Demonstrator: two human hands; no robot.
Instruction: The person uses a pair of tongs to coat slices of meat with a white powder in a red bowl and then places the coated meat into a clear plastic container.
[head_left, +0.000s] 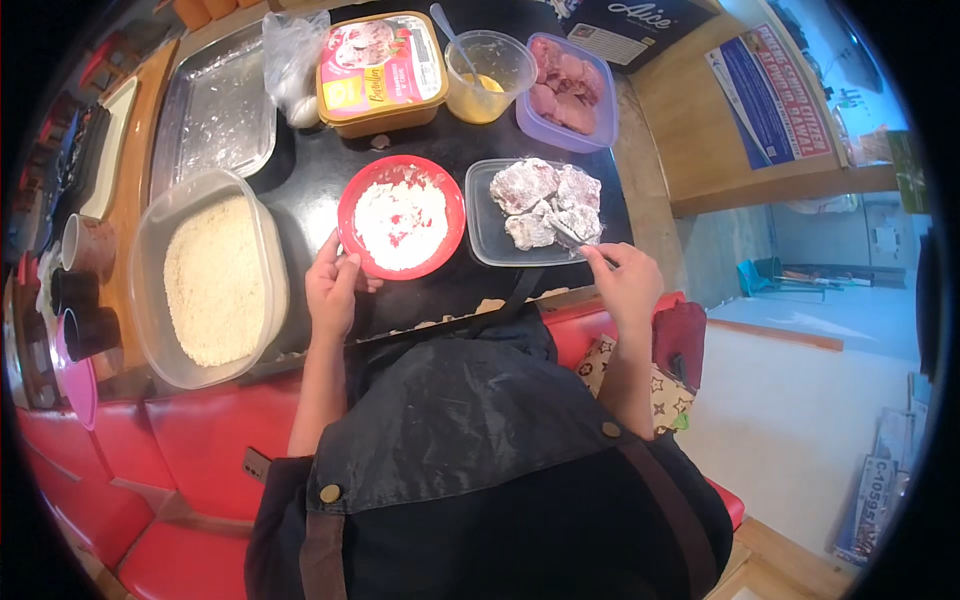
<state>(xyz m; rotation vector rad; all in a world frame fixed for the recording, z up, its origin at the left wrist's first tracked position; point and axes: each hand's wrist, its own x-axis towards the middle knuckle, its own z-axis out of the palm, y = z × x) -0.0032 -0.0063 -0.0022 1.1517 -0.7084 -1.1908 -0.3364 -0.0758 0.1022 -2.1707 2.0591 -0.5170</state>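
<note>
My left hand (336, 283) grips the near left rim of a red bowl (454, 238) that holds white flour (375, 221). To its right, several flour-coated pieces of meat (525, 184) lie on a clear plastic lid or shallow tray (484, 240). In my right hand (624, 279) is the handle of a metal utensil (564, 231), whose tip rests on the coated meat; whether it is a fork or tongs is hidden. Farther back, a purple-tinted tub (566, 138) holds raw meat (566, 86). Beside that tub stands a clear container (499, 56) of yellow beaten egg with a spoon in it.
A large plastic tub (270, 300) of pale breadcrumbs (214, 285) stands at the left. Behind it lies a metal tray (221, 112). A bag of eggs (296, 67) and an ice-cream tub (382, 67) are at the back. Near the table's right side rises a wooden partition (675, 112).
</note>
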